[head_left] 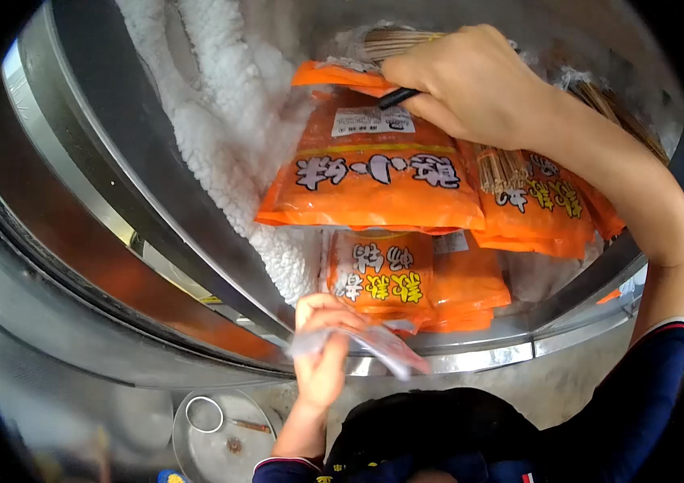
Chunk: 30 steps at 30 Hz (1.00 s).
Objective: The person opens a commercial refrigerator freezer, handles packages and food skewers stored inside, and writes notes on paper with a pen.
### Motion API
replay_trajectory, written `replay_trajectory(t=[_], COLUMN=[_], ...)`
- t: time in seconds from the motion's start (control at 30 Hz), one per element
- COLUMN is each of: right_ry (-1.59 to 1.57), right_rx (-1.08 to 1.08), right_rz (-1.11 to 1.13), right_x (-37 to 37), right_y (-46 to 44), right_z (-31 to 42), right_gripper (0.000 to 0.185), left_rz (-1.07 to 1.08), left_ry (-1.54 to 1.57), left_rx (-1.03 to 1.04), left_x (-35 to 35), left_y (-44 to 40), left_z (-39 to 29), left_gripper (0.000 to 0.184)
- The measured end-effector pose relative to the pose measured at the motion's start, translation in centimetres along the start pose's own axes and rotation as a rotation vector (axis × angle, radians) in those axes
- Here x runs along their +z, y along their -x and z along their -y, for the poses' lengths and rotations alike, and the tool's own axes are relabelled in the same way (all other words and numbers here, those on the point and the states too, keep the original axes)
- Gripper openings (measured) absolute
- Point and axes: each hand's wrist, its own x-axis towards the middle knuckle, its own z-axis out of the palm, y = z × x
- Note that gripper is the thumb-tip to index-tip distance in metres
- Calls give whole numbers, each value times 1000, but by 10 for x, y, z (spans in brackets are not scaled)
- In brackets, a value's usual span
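My right hand (471,84) is closed at the top edge of a large orange printed food bag (374,189), which has a white label near its top. A short black rod-like thing (398,97) sticks out from under its fingers; its kind cannot be told. My left hand (322,346), lower down near the freezer rim, pinches a thin, whitish, partly clear plastic packet (366,342), blurred at its end. More orange bags lie below and beside the large one, such as the lower orange bag (382,278) and the right orange bag (551,205).
Thick white frost (213,105) coats the left inner wall of the freezer. Bundles of thin sticks in plastic (398,42) lie at the back, with another stick bundle (611,109) at the right. The metal rim (487,358) curves in front. A round metal tray (233,459) is below left.
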Motion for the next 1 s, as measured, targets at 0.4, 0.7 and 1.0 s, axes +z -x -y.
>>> replay_trajectory(t=[0.4,0.7,1.0], right_ry=[-99,-113,-128], right_rx=[-88,-42,10], right_rz=[-70,30,247], right_x=[24,25,14], right_y=[5,5,2], right_z=[0,24,33], right_gripper=[14,8,14], left_rz=[-331,-147,264], left_ry=[503,708,840], left_rx=[-114,-321,-702], left_x=[-1,-3,-59], left_y=[-12,0,113], left_z=[-50,-40,28], left_gripper=[23,29,46])
